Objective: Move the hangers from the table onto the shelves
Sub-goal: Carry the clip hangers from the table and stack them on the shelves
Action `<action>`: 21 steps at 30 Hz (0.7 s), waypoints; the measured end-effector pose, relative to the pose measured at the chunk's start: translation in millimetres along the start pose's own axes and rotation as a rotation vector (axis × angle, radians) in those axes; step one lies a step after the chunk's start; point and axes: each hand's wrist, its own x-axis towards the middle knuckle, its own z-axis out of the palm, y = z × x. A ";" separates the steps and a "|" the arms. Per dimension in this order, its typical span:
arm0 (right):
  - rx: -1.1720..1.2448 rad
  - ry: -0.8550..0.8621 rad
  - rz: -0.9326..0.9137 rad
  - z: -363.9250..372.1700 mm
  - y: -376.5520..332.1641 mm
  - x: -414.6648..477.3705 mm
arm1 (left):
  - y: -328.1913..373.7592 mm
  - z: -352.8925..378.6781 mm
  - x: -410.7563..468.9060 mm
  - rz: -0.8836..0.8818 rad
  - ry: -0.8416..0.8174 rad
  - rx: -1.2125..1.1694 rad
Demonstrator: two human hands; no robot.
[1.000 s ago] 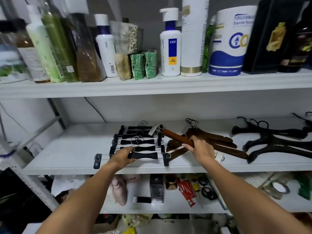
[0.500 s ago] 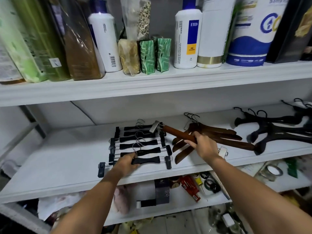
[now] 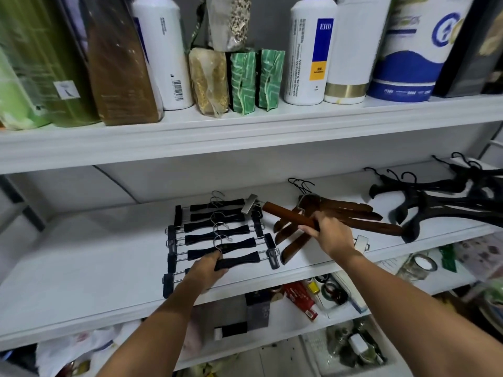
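Several black clip hangers [image 3: 217,235] lie in a row on the white middle shelf [image 3: 81,268]. My left hand [image 3: 206,270] grips the nearest black clip hanger [image 3: 239,259] at the shelf's front edge. My right hand [image 3: 330,235] is closed around a brown wooden clip hanger [image 3: 285,213], held slanted above the shelf with its metal clip [image 3: 250,204] pointing back left. Under it lies a pile of brown wooden hangers [image 3: 343,213]. Black wooden hangers [image 3: 441,202] are piled further right on the same shelf.
The upper shelf [image 3: 245,131] carries bottles, green packets and a blue-and-white tub. The lower shelf [image 3: 299,317] holds small boxes, tape rolls and a jar. Bare shelf surface stretches left of the black clip hangers.
The view has drawn closer to the shelves and tilted down. Both hands keep their hold on their hangers in about the same places on the middle shelf.
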 end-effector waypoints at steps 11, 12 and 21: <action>0.019 -0.036 -0.027 0.5 -23.5 -10.8 | 0.0 -14.8 -15.1 0.093 0.115 0.004; 0.029 -0.041 -0.030 1.0 -25.5 -11.0 | -2.2 -18.3 -18.3 0.104 0.111 0.002; 0.055 -0.029 -0.131 0.4 -67.8 -15.8 | -37.7 -69.4 -55.4 0.046 0.221 0.078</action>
